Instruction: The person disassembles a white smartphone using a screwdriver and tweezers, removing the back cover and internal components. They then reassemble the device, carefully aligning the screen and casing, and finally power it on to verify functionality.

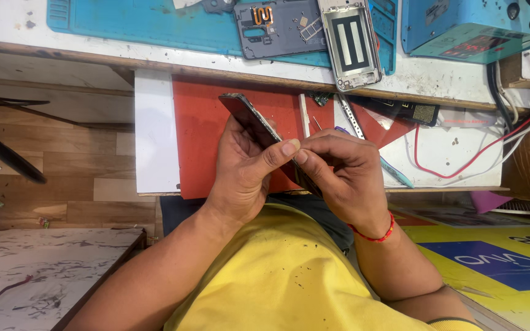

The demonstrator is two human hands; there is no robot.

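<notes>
Near the middle of the frame, the left hand (243,168) is wrapped around a thin, dark, glossy phone screen panel (259,132) with scuffed edges, held tilted on edge. Its thumb presses across the panel's face. The right hand (341,175), a red thread at its wrist, pinches the panel's lower edge with curled fingers, thumb tip meeting the left thumb. Behind them lies a smooth red mat (200,122); above, a teal work mat (154,24) carries a grey phone back cover (277,27) and a silvery metal frame (351,43).
</notes>
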